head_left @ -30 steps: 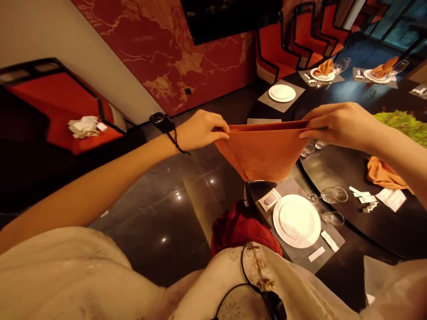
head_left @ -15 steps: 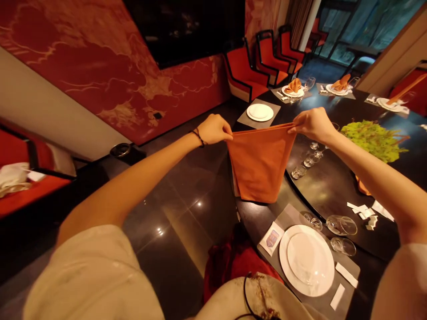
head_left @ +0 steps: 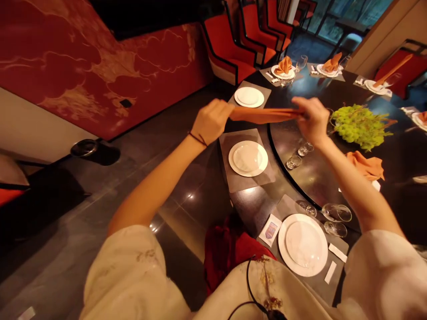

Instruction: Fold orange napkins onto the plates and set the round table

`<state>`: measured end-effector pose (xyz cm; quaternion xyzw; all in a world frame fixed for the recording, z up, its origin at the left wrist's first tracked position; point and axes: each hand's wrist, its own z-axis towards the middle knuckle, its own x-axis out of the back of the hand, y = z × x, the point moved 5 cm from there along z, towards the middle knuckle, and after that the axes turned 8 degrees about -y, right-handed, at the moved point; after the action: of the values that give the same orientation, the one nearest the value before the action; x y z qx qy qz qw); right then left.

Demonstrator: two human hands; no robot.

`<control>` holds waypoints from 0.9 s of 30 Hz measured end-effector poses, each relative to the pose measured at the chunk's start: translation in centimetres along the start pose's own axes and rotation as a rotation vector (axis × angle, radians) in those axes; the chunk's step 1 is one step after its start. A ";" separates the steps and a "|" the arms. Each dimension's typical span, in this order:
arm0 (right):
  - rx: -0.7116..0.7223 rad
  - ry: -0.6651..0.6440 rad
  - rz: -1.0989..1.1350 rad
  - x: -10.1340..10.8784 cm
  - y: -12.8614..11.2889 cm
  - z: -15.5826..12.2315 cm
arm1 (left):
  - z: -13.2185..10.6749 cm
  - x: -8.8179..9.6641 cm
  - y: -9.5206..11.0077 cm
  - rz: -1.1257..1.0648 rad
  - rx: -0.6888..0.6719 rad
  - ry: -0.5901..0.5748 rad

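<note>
An orange cloth napkin [head_left: 263, 114] is stretched between my two hands above the table edge, seen almost edge-on as a narrow band. My left hand [head_left: 212, 119] is closed on its left end. Its right end is pinched in my right hand [head_left: 312, 118]. Beneath the napkin, a white plate stack [head_left: 248, 158] rests on a grey placemat [head_left: 233, 182]. Closer to my body lies another white plate stack [head_left: 303, 244], with a printed white packet [head_left: 270, 230] to its left and small white strips to its right.
Stemmed glasses [head_left: 336, 212] lie on their sides by the near setting. Small glasses [head_left: 294, 162] and green foliage [head_left: 362, 126] are on the turntable, beside a loose orange napkin [head_left: 366, 165]. Far settings hold folded napkins [head_left: 284, 65]. Red chairs [head_left: 227, 44] line the wall; a bin [head_left: 85, 148] stands left.
The napkin has gone from hanging down as a broad sheet to a raised, narrow, taut band. Both hands have moved up slightly, and the plate stack beneath is now uncovered.
</note>
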<state>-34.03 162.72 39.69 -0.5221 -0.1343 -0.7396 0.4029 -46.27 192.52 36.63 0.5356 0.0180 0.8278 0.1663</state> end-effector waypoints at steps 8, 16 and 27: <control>0.013 -0.768 0.146 -23.8 2.8 -23.3 | -19.3 -23.4 3.1 -0.202 0.019 -0.616; -0.324 -0.889 0.551 -28.9 1.7 -38.0 | -31.6 -31.2 6.8 -0.599 0.614 -0.680; -0.762 -0.702 0.257 -30.0 0.7 -36.7 | -27.7 -34.3 14.9 -0.421 0.201 -0.800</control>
<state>-53.99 153.23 -2.25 -0.8598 0.0821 -0.4614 0.2029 -62.08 172.47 -2.24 0.8109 0.1407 0.4987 0.2719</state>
